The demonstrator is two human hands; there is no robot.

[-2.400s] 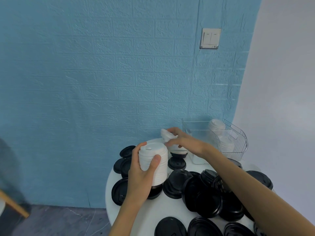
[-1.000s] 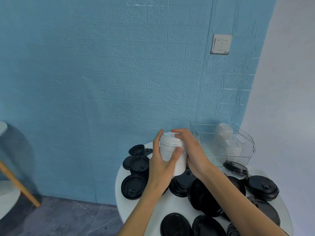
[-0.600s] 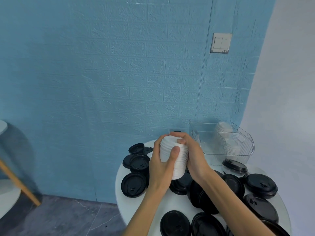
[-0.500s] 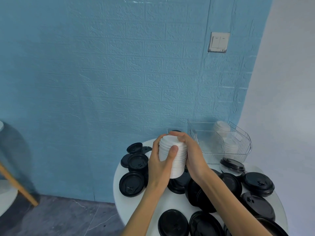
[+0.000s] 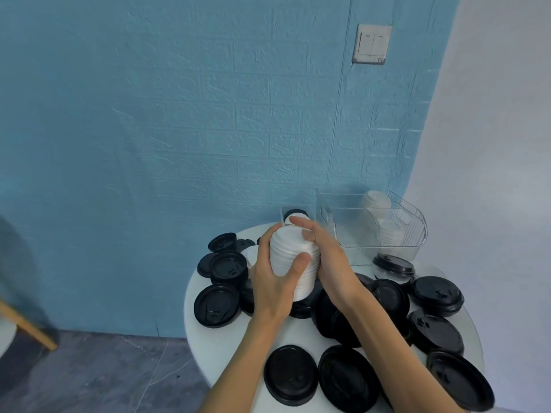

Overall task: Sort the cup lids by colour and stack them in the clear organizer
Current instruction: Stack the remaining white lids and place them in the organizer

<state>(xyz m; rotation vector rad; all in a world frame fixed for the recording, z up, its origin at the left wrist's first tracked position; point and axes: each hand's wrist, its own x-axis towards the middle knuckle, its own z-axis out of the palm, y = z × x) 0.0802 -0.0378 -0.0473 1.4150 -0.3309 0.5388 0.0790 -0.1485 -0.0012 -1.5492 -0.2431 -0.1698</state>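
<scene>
A tall stack of white cup lids (image 5: 290,257) is held above the round white table (image 5: 196,293). My left hand (image 5: 274,281) grips the stack from the left, thumb across its front. My right hand (image 5: 328,257) wraps it from the right, fingers curled over the top. The clear organizer (image 5: 343,231) stands at the table's back right, against the wall, with two stacks of white lids (image 5: 387,234) in its right part. Several black lids (image 5: 217,305) lie loose around and below my hands.
A small clear holder (image 5: 295,213) with a black and a white lid stands behind my hands. The blue brick wall rises just behind the table, with a switch (image 5: 371,44) high up. A wooden leg (image 5: 24,326) shows at the far left above the grey floor.
My right hand put the loose white lids on the stack, then closed round it beside my left hand. Since half a second ago both hands have kept their hold on the stack.
</scene>
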